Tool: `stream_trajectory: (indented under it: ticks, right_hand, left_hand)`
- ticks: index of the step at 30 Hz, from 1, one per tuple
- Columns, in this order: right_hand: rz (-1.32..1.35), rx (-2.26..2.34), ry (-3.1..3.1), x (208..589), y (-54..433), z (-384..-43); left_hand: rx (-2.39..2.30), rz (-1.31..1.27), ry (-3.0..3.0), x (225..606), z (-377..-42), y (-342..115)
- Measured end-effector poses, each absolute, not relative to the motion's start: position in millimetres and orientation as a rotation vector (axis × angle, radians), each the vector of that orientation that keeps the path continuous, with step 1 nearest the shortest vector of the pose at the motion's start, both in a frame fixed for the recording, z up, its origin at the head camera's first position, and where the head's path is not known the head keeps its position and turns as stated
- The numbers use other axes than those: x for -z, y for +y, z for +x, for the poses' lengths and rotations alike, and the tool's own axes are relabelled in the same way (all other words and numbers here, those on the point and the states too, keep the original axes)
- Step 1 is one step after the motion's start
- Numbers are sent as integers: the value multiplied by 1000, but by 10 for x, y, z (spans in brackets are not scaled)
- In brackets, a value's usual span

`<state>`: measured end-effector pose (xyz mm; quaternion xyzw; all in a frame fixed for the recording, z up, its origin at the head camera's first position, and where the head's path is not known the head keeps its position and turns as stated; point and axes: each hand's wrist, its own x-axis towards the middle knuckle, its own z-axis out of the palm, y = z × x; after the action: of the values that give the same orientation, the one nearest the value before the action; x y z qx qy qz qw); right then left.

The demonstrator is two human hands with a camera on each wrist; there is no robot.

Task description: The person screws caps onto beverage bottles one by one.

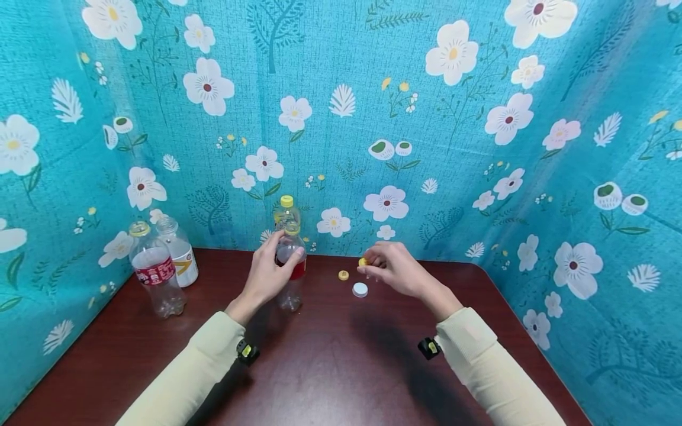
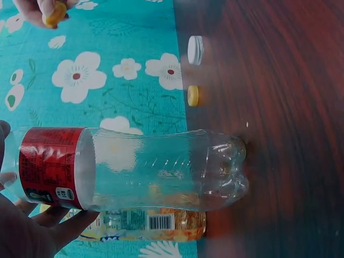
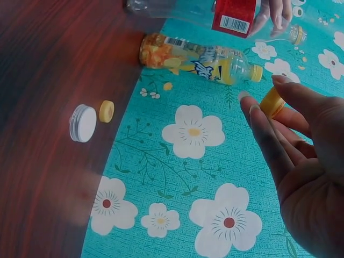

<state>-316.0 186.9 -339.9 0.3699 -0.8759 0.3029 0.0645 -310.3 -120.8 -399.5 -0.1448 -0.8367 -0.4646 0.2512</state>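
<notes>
My left hand [image 1: 273,269] grips a clear plastic bottle [image 2: 150,166] with a red label around its upper part. In the head view the bottle stands upright on the table, its mouth uncapped. A yellow bottle cap [image 3: 272,103] is pinched between the thumb and fingers of my right hand [image 1: 395,269], held above the table at right. Below that hand lie a white cap [image 1: 360,289] and a second yellow cap [image 1: 343,275]. Just behind the gripped bottle stands a bottle with a yellow cap and printed label [image 3: 199,60].
At the left of the dark red table [image 1: 330,367] stand an uncapped bottle with a red label [image 1: 156,269] and another with a white label [image 1: 183,260]. A teal flowered cloth [image 1: 341,154] hangs behind the table and along its sides.
</notes>
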Motion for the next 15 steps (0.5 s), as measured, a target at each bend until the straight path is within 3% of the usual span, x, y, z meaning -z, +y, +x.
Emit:
stream_trajectory:
  ticks: [15]
  right_hand:
    - [1127,-850,-2529,3292,1863,-3110]
  left_hand:
    - [1336,-430,-2283,3951,-2995,-1008]
